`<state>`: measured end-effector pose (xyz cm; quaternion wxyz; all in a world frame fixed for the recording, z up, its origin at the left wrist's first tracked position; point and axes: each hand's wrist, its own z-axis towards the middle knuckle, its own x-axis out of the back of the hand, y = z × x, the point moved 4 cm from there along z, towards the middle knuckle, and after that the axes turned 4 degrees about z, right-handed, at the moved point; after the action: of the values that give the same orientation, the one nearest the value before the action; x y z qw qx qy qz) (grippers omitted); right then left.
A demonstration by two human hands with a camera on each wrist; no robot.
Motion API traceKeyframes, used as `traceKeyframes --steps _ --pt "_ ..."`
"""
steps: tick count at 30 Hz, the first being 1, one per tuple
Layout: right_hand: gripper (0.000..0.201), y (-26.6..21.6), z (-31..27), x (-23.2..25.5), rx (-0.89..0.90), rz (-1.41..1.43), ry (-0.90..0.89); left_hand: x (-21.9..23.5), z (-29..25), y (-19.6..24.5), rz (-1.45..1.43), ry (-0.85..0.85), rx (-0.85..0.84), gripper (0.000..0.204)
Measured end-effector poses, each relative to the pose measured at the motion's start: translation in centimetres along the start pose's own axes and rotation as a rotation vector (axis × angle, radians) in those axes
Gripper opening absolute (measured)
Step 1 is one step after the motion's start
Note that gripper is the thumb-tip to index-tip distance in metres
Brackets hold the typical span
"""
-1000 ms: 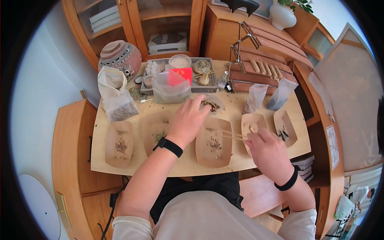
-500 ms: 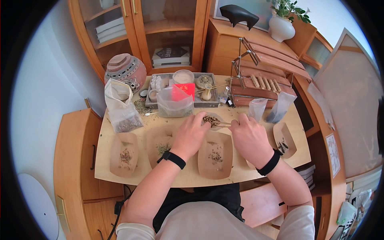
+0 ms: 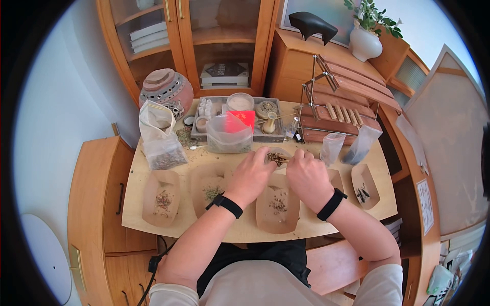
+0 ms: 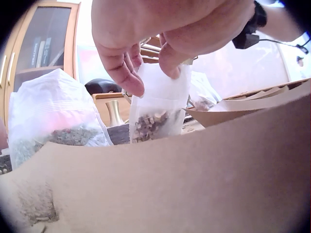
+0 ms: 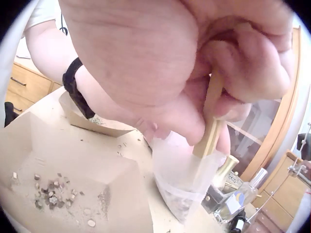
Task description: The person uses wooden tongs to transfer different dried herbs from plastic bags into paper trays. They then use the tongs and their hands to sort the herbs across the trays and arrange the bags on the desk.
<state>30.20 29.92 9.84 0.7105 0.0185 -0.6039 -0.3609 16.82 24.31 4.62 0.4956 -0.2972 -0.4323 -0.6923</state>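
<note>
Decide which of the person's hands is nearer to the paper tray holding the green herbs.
Left. The left hand holds the small bag just right of the green-herb tray; the right hand is farther right, beyond the middle tray.

Behind the small bag the way is blocked by a clear herb bag and grey tray, paper boats crowd the near desk, leaving only bare strips between them
</note>
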Motion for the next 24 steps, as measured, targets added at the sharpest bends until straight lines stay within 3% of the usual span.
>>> traceKeyframes --steps 10,24 --pt "0.005 0.7 -0.3 -1.3 0.071 0.062 0.028 -0.1 0.4 0.1 0.0 -0.015 -0.019 0.018" --pt "0.007 2.4 -1.3 1.5 0.038 0.173 0.095 -0.3 0.9 -0.3 0.032 0.028 -0.004 0.021"
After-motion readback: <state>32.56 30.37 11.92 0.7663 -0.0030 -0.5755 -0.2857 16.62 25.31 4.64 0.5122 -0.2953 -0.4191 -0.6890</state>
